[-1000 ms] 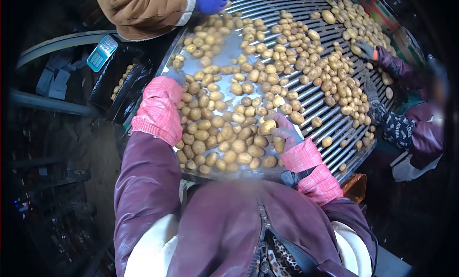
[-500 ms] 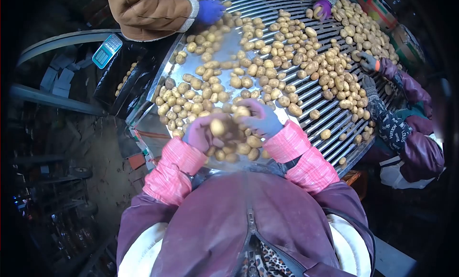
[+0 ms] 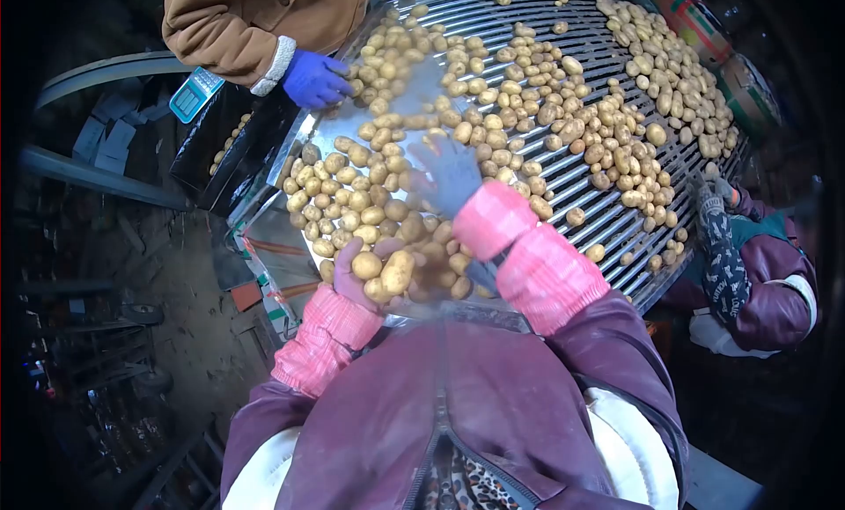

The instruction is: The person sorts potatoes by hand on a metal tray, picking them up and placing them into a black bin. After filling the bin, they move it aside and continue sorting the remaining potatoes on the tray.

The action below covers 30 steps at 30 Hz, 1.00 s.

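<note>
Pale tan potatoes (image 3: 385,270) sit cupped in my gloved left hand (image 3: 352,283) at the near edge of the slatted metal table (image 3: 565,190), my right hand (image 3: 444,171) spread open over the heap, so I'd keep the cup level.

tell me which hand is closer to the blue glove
Right. The right hand is over the potatoes below-right of the blue glove; the left hand cups two potatoes at the near edge.

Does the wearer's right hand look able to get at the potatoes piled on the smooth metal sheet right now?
Probably yes: the right hand hovers open just above those potatoes, with nothing between them, and no co-worker's hand crosses that patch.
</note>
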Motion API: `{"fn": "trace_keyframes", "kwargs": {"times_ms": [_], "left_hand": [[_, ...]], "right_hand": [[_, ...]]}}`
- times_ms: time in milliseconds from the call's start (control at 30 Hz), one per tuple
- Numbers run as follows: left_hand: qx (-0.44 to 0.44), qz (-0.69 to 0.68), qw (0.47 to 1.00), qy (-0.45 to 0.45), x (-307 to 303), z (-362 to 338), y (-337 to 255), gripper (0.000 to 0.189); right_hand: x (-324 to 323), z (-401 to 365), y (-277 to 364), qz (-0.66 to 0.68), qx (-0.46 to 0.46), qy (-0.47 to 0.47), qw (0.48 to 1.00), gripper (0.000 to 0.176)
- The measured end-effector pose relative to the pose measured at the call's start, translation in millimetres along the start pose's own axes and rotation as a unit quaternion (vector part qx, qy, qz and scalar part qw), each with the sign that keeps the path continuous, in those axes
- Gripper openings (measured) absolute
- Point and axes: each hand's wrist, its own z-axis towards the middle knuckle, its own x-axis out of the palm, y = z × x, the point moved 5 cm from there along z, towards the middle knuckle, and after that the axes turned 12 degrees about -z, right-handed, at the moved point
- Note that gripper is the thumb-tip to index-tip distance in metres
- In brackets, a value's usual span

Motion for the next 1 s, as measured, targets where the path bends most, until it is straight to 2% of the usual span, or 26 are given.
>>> {"fn": "trace_keyframes", "kwargs": {"times_ms": [33,67,167,200,300,333,433,500,533,600,633,667,733,767,800,833,867,900,967,1000], "left_hand": [[0.039,0.018,0.998,-0.036,-2.2,-1.6,-2.7,0.075],[0.048,0.011,0.997,-0.058,0.7,-5.1,-3.7,0.073],[0.061,0.027,0.995,-0.074,7.2,-2.0,-5.2,0.070],[0.084,0.020,0.990,-0.113,7.0,0.8,-5.3,0.065],[0.138,0.144,0.963,-0.179,-0.7,3.3,-12.0,0.058],[0.141,0.265,0.933,-0.197,4.0,4.1,-15.5,0.054],[0.113,0.231,0.959,-0.120,18.0,16.7,-9.9,0.051],[0.127,0.287,0.939,-0.140,18.0,23.0,-10.6,0.054],[0.133,0.315,0.928,-0.149,19.2,26.2,-11.3,0.055],[0.147,0.170,0.959,-0.175,22.2,37.0,-6.0,0.059],[0.153,0.096,0.966,-0.187,22.1,39.6,-4.3,0.061],[0.125,0.109,0.974,-0.154,23.4,41.2,-4.5,0.068],[0.102,0.130,0.978,-0.127,13.3,40.9,-8.0,0.069],[0.090,0.140,0.979,-0.114,10.4,39.7,-7.6,0.070],[0.070,0.087,0.990,-0.090,12.7,38.8,-2.8,0.070],[0.083,0.080,0.986,-0.121,12.7,38.0,-1.0,0.069],[0.096,0.074,0.981,-0.152,14.0,38.3,1.5,0.069],[0.109,0.067,0.975,-0.184,13.3,38.3,2.5,0.069],[0.089,0.123,0.975,-0.163,11.8,39.1,-0.2,0.069],[0.079,0.150,0.973,-0.153,9.3,38.9,-0.8,0.070]], "right_hand": [[22.8,12.0,-15.5,-0.049,0.047,0.148,0.987,0.045],[42.4,15.0,-29.0,-0.097,0.093,0.292,0.947,0.059],[69.2,21.9,-34.5,-0.154,0.056,0.376,0.912,0.065],[66.8,25.2,-33.3,-0.149,0.055,0.390,0.907,0.065],[79.2,20.6,-46.0,-0.097,0.052,0.338,0.935,0.056],[76.1,21.4,-47.2,-0.029,0.054,0.283,0.957,0.056],[35.2,9.7,-26.1,0.171,0.052,0.108,0.978,0.055],[-5.7,1.1,6.6,0.213,0.036,0.083,0.973,0.054],[-21.5,-7.9,22.9,0.208,0.006,0.082,0.975,0.052],[-41.1,-19.7,44.5,0.198,-0.057,0.080,0.975,0.047],[-42.6,-20.3,45.1,0.205,-0.117,0.052,0.970,0.045],[-42.6,-21.3,40.6,0.210,-0.176,0.023,0.961,0.044],[-56.3,-12.9,17.8,0.073,-0.226,-0.046,0.970,0.034],[-43.2,2.4,-17.5,0.022,-0.113,0.048,0.992,0.030],[-24.9,8.8,-58.1,-0.024,-0.010,0.088,0.996,0.027],[-7.1,12.6,-98.6,-0.075,0.089,0.135,0.984,0.024],[10.2,9.1,-130.6,-0.120,0.175,0.127,0.969,0.023],[17.9,11.0,-137.8,-0.122,0.185,0.169,0.960,0.023],[32.8,10.3,-151.1,-0.123,0.205,0.250,0.938,0.025],[34.9,10.2,-144.1,-0.138,0.160,0.245,0.946,0.026]]}}
